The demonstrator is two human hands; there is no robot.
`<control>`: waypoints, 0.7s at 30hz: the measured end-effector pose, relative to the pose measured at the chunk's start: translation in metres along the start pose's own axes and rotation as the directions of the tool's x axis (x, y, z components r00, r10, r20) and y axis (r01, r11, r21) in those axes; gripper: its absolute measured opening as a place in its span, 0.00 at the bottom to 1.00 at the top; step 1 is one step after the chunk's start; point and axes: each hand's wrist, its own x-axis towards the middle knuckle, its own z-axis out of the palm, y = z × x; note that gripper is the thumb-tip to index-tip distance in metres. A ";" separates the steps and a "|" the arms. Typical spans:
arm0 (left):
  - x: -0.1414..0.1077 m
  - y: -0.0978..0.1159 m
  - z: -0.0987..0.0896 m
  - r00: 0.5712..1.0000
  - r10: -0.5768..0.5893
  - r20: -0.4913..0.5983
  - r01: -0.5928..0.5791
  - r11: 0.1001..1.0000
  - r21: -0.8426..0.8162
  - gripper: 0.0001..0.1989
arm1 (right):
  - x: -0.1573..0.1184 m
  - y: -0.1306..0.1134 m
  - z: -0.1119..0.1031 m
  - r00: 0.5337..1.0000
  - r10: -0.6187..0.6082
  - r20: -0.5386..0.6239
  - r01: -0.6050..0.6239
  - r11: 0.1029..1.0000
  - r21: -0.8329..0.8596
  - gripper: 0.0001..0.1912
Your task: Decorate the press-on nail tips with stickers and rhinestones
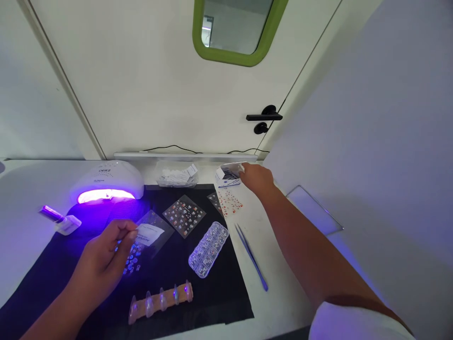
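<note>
My left hand (106,257) pinches a small white sachet (149,234) with print that looks like an alcohol wipe's. The sachet is over a clear sticker sheet (160,224) and loose round gems (132,259). Out at the far right, my right hand (257,178) grips the edge of an opened white box (228,175) with dark-edged packets inside; its fingertips are partly hidden. Nearer me, false nails (163,300) stand in a row on a tan strip. A clear gem case (208,249) lies between the hands, and blue tweezers (252,257) rest on the white tabletop.
A lit white nail lamp (109,182) stands at the back left, with a polish bottle (67,224) beside it. A clear tub of white pieces (177,174) is at the back. Sticker sheets (184,216) lie on the black mat (215,302). A wall rises on the right.
</note>
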 end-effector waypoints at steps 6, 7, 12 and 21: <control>-0.004 0.014 -0.001 0.999 -0.005 0.052 0.008 0.998 -0.060 0.09 | -0.062 -0.012 -0.021 0.983 -0.177 -0.050 0.183 0.937 0.298 0.16; -0.005 0.019 -0.001 0.996 0.010 0.083 -0.004 0.997 -0.074 0.09 | -0.084 -0.018 -0.023 0.969 -0.243 -0.052 0.245 0.897 0.368 0.14; -0.015 0.052 -0.003 0.970 0.059 0.236 -0.034 0.993 -0.109 0.09 | -0.185 -0.061 -0.021 0.784 -0.620 -0.044 0.460 0.531 0.711 0.14; -0.037 0.072 0.003 0.884 0.083 0.461 -0.027 0.992 -0.127 0.06 | -0.208 -0.105 -0.007 0.686 -0.726 -0.034 0.387 0.325 0.863 0.17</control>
